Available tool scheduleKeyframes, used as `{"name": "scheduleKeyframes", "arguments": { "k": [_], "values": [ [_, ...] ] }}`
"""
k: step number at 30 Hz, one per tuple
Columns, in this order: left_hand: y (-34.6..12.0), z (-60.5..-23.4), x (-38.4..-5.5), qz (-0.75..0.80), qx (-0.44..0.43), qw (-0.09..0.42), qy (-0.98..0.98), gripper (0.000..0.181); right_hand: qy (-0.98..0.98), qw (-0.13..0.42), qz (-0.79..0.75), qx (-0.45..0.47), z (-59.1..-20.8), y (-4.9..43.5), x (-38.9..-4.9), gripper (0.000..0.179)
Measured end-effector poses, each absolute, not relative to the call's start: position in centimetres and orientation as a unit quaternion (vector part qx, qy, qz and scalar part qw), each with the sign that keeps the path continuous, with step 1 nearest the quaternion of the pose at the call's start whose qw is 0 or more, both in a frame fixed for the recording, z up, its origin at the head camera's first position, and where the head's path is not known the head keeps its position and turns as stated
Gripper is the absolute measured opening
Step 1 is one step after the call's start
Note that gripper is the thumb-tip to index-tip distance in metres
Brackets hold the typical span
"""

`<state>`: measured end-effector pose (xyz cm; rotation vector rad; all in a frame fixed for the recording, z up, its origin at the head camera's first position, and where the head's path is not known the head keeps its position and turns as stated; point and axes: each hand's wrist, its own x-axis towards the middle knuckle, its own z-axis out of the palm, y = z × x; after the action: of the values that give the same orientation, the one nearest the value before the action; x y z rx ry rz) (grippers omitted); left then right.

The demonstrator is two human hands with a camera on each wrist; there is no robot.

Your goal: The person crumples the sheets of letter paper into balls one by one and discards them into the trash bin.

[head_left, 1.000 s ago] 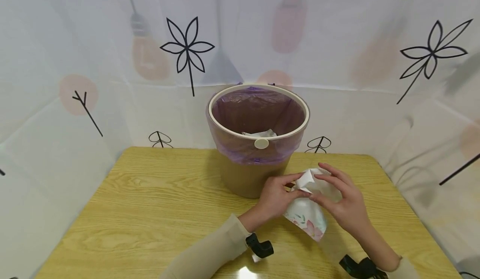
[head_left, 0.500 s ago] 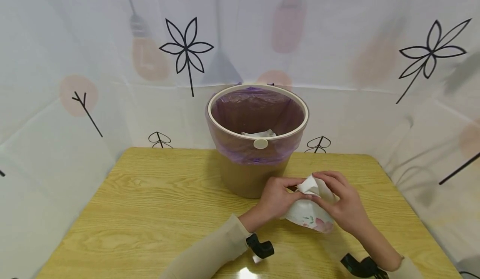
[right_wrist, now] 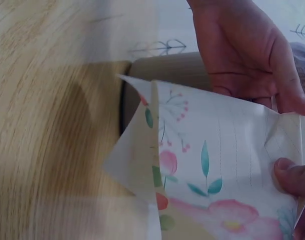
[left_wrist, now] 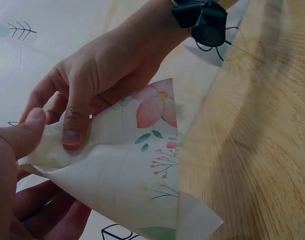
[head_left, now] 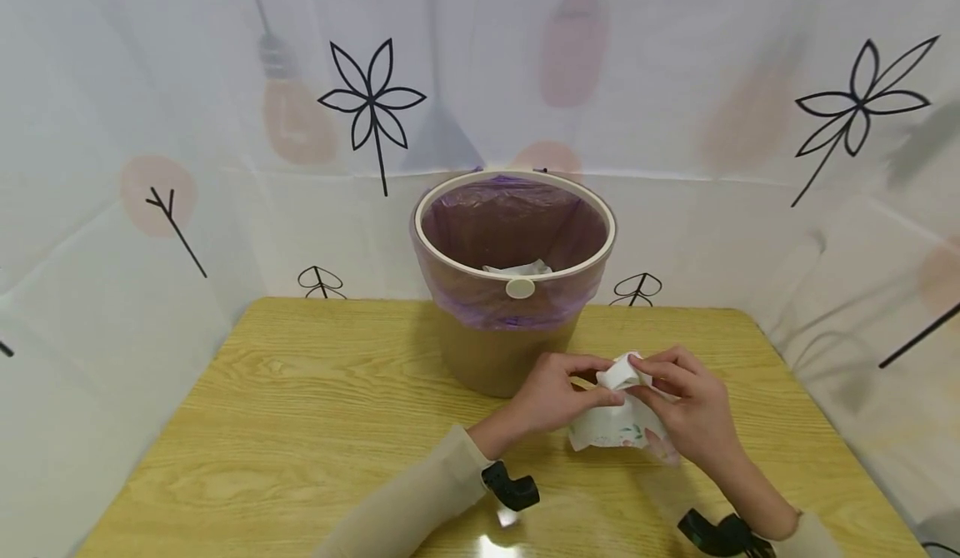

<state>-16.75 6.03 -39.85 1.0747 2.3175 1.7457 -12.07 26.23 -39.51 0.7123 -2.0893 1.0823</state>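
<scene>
Both hands hold a sheet of white lined paper (head_left: 618,427) with a pink-flower and green-leaf print, just above the table to the right of a bin. My left hand (head_left: 551,393) pinches its upper left part between thumb and fingers. On the other side, my right hand (head_left: 697,412) pinches the upper edge, thumb against the sheet. The top is folded over and bunched between the hands, while the printed end hangs loose below. In the right wrist view, creases run through the paper (right_wrist: 207,145) near the right thumb (right_wrist: 292,177).
A brown bin (head_left: 476,354) with a pale rim and purple plastic liner stands behind the hands. Some crumpled white paper (head_left: 528,267) lies inside it. The wooden table (head_left: 300,425) reaches back to a patterned cloth (head_left: 480,67). Each wrist wears a black camera (head_left: 512,486).
My right fingers have come down and closer to the left hand, folding the paper's top over. The printed lower end has swung up and to the right. The bin has not moved.
</scene>
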Motion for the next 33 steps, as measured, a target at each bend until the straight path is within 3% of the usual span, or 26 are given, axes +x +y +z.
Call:
{"name": "scheduleKeyframes", "arguments": {
  "k": [9, 29, 33],
  "values": [
    [5.5, -40.0, -17.1, 0.568, 0.385, 0.02, 0.727, 0.047, -0.811, 0.338, 0.404, 0.254, -39.7, 25.9, -12.2, 0.055],
    [6.0, -39.4, -16.8, 0.579, 0.372, -0.073, 0.722, 0.018, -0.766, 0.348, 0.479, 0.25, -40.2, 25.1, -12.0, 0.038],
    [5.8, -39.4, -17.0, 0.551, 0.378, -0.106, 0.736, 0.014, -0.748, 0.308, 0.512, 0.29, -40.2, 25.6, -12.1, 0.035]
  ]
}}
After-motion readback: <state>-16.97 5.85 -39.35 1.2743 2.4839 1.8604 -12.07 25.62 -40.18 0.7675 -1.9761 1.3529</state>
